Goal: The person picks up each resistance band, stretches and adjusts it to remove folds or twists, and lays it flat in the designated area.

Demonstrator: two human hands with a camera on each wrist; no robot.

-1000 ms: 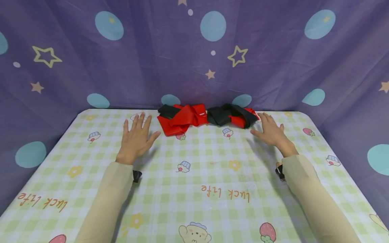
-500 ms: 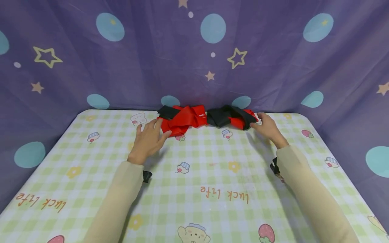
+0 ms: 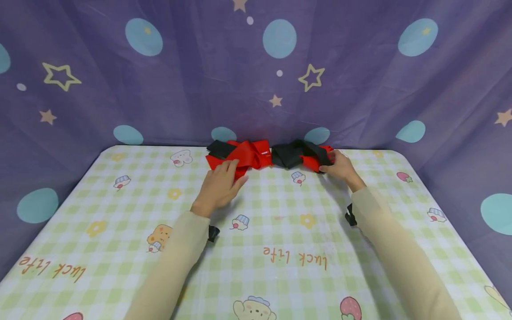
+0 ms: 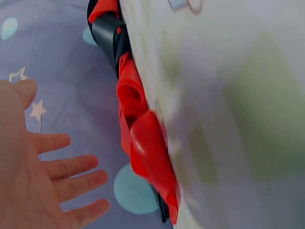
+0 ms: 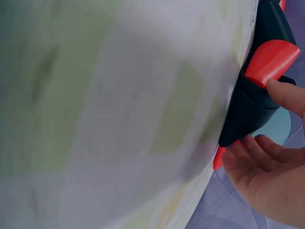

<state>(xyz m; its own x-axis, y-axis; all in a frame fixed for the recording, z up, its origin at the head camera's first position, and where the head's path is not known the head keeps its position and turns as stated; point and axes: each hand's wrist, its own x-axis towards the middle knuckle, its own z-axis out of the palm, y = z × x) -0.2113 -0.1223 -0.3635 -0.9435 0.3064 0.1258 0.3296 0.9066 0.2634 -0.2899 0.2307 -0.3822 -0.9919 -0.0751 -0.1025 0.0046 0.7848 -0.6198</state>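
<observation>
Two crumpled bundles of wide, shiny red and black strip lie at the table's far edge. The left one (image 3: 244, 155) is mostly red with a black end and a small white label. Mostly black, the right one (image 3: 289, 155) has red folds showing. My left hand (image 3: 218, 184) reaches over the front of the red bundle in the head view; in the left wrist view its fingers (image 4: 76, 183) are spread, apart from the strip. At the right end of the black bundle, my right hand (image 3: 341, 168) curls round it, thumb on one side and fingers on the other.
A table (image 3: 280, 231) covered in green checked cloth with printed cartoons fills the foreground. Behind it hangs a purple curtain (image 3: 192, 89) with stars and blue spots. Dark straps (image 3: 213, 233) show under the sleeves at the wrists.
My left hand has moved right, from beside the red bundle to over its front. The right hand has moved left onto the black bundle's end, its fingers curling in. The bundles stay put.
</observation>
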